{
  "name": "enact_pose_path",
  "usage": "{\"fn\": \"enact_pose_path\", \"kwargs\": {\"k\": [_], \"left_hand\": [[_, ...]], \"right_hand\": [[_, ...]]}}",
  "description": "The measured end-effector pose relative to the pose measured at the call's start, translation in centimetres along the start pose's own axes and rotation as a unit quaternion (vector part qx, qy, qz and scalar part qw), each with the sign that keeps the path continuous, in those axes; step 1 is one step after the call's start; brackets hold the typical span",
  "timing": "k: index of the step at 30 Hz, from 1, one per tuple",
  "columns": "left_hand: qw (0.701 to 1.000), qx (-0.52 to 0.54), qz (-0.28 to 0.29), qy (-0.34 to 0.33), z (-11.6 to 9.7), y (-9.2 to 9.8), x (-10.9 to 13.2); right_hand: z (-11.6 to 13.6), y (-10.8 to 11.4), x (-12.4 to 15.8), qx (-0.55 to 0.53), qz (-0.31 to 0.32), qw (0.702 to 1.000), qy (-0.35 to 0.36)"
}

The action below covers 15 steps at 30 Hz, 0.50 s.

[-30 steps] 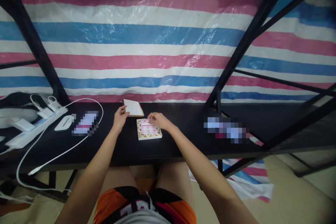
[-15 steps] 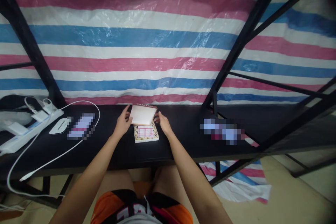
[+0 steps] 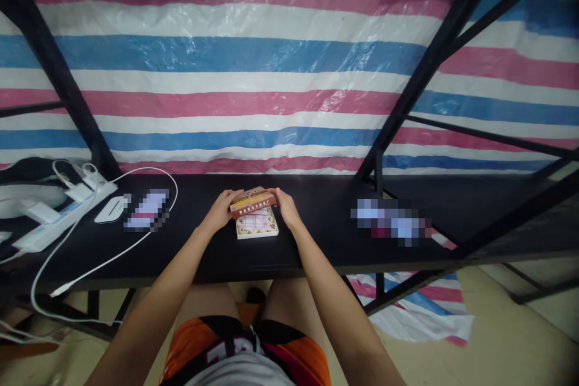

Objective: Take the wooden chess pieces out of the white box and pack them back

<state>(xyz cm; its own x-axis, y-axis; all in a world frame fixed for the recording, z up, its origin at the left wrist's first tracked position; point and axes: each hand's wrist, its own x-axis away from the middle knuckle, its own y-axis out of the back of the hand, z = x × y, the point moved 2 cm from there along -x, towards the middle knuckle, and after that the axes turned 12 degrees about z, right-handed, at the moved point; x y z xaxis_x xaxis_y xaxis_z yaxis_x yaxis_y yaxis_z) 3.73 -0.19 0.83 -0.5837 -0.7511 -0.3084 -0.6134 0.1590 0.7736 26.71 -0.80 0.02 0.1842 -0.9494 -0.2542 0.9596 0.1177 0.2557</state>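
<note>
A brown and yellow box lid (image 3: 253, 201), printed with white characters along its front edge, is tilted over the far part of an open white box (image 3: 257, 234). Inside the box, round Chinese chess pieces with dark characters lie around a folded sheet with pink grid lines (image 3: 254, 222). My left hand (image 3: 221, 210) is closed on the lid's left end. At the lid's right end my right hand (image 3: 286, 208) grips the corner, fingers bent behind it. The lid hides the far side of the box.
A white power strip (image 3: 67, 214) with plugged-in chargers lies at the left, with a white cable (image 3: 175, 193) looping across the black table (image 3: 316, 241). Near it are a white flat device (image 3: 108, 209) and a blurred-out phone-like object (image 3: 147, 210). Another blurred object (image 3: 391, 220) lies at the right, by black metal posts (image 3: 409, 96).
The lid has been turned over from its white inner side to its printed outer side and lowered over the box's far part. My right hand has closed on its right end.
</note>
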Motion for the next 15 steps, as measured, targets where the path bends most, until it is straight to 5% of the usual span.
{"fn": "enact_pose_path", "kwargs": {"k": [7,15], "left_hand": [[0.999,-0.046,0.007,0.026,-0.5,-0.4,-0.1],[0.994,0.096,-0.014,0.046,0.2,-1.4,-0.3]], "right_hand": [[0.1,-0.4,0.2,0.040,0.015,0.999,-0.006],[-1.0,-0.3,-0.1,0.102,0.010,0.995,-0.021]]}}
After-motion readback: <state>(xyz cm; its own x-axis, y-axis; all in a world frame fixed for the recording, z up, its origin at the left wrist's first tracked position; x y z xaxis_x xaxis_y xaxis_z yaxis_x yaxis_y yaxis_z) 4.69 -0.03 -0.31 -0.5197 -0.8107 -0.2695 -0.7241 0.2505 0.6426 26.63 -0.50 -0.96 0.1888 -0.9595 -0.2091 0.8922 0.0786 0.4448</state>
